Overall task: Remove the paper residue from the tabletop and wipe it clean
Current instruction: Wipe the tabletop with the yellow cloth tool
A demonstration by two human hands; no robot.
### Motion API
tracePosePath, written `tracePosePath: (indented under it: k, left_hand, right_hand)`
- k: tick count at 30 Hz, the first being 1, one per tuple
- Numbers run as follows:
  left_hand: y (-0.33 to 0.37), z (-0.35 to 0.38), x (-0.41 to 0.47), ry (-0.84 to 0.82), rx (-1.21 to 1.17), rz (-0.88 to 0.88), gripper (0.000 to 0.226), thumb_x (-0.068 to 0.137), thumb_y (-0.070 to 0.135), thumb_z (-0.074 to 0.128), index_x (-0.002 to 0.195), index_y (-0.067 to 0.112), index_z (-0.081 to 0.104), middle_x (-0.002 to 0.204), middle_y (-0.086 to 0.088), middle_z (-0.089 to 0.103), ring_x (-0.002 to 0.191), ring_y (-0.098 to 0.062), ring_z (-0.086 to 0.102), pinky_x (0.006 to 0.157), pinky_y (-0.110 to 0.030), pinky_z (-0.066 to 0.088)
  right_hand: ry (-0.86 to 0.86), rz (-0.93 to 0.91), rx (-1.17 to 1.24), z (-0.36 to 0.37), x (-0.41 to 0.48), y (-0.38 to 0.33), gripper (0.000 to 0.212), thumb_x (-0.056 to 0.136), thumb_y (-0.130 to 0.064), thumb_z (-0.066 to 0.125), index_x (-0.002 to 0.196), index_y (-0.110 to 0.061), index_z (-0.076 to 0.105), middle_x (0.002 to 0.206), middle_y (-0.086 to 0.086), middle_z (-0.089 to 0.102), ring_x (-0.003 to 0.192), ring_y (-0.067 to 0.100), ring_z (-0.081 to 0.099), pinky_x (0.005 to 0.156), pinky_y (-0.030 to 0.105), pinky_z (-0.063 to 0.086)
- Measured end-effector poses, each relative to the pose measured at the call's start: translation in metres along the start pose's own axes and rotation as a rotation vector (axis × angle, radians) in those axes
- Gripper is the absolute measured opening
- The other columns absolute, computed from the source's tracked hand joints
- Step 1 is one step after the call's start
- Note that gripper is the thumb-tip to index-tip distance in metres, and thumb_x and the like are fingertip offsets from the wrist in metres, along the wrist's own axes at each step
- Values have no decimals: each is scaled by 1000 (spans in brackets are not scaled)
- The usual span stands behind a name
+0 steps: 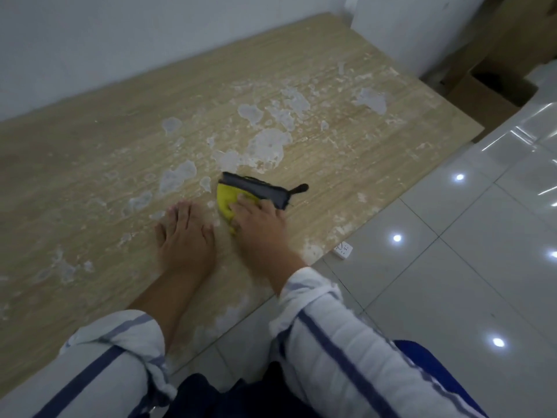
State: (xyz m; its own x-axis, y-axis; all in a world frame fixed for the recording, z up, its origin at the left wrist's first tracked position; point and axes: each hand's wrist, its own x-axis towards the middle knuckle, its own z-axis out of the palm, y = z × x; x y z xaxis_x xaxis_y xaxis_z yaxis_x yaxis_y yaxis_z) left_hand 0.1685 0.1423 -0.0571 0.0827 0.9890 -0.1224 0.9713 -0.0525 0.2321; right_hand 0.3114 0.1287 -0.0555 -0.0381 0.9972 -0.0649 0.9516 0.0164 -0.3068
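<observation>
A light wood-grain tabletop (pixel 90 164) is covered with whitish patches of paper residue (pixel 265 146), thickest in the middle and toward the far right. My right hand (pixel 259 227) presses down on a yellow cloth with a dark grey edge and a small black loop (pixel 250 191), near the table's right edge. My left hand (pixel 185 236) lies flat on the wood just left of the cloth, fingers together and pointing away, holding nothing. Both sleeves are white with blue stripes.
White walls run along the far side of the table. Glossy white floor tiles (pixel 452 267) lie to the right, with a white power strip (pixel 343 250) by the table's edge. Cardboard boxes (pixel 494 92) stand at the far right corner.
</observation>
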Motion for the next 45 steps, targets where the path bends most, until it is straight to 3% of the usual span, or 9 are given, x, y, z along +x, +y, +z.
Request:
tracePosePath:
  k: [8, 11, 17, 23, 26, 31, 34, 38, 45]
  left_hand:
    - [-2, -3, 1, -49, 0, 18, 58, 98, 34, 20, 150, 13, 4, 159, -8, 0, 145, -26, -3, 118, -44, -2]
    - [-4, -4, 4, -66, -18, 38, 57, 99, 37, 17, 150, 16, 2, 159, -5, -2, 146, -23, -6, 117, -43, -5]
    - [-19, -11, 35, -1, -2, -91, 58, 98, 36, 22, 150, 14, 6, 159, -4, 1, 146, -22, -4, 117, -43, -1]
    - [-21, -15, 71, 16, -14, -211, 61, 98, 39, 20, 150, 15, 2, 159, -4, -2, 146, -22, -6, 117, -44, -4]
    - [-22, -15, 80, 41, -42, -262, 60, 97, 39, 23, 150, 16, 7, 159, -4, 2, 146, -21, -3, 118, -44, -2]
    - [-28, -20, 91, 67, -78, -316, 59, 97, 39, 26, 150, 16, 14, 159, -3, 8, 146, -21, 0, 118, -42, 1]
    - [-41, -26, 99, 66, -70, -313, 60, 97, 40, 27, 150, 14, 14, 159, -4, 8, 146, -21, -1, 118, -41, -1]
    - [-62, -35, 115, 99, -90, -303, 59, 97, 37, 35, 149, 14, 18, 158, -4, 15, 146, -20, 5, 117, -39, 2]
    - [-116, -49, 128, 161, -152, -492, 56, 98, 36, 29, 148, 13, 19, 158, -4, 15, 146, -22, 7, 118, -40, 4]
  right_hand:
    - [78, 737, -39, -62, 11, 111, 36, 92, -36, 41, 125, -22, 46, 131, 9, 47, 117, 34, 40, 96, 48, 37]
    - [103, 337, 50, -34, 36, 33, 35, 78, -40, 36, 105, -24, 53, 106, 10, 61, 96, 34, 55, 84, 44, 47]
    - [32, -161, -111, -3, 54, 34, 49, 86, -38, 21, 129, -34, 43, 134, -7, 50, 116, 28, 49, 87, 46, 42]
    - [90, 532, -8, -85, 132, 119, 34, 94, -23, 40, 127, -19, 45, 128, 16, 48, 118, 37, 40, 96, 48, 34]
    - [125, 206, 42, -62, 156, 53, 31, 88, -19, 45, 117, -22, 53, 109, 17, 59, 98, 36, 53, 82, 38, 40]
    - [-94, -494, 16, -21, 136, 3, 38, 91, -35, 41, 125, -26, 53, 138, -2, 50, 105, 32, 47, 84, 43, 38]
    - [115, -311, 40, -39, 183, 45, 30, 86, -24, 49, 114, -24, 61, 112, 5, 66, 83, 33, 60, 67, 37, 48]
    - [91, 325, 67, -68, 229, 40, 29, 96, -28, 40, 122, -22, 51, 120, 22, 50, 111, 40, 44, 90, 45, 36]
    - [-134, -616, 63, 12, 168, -94, 35, 93, -30, 42, 124, -22, 53, 138, 4, 50, 109, 35, 46, 88, 46, 37]
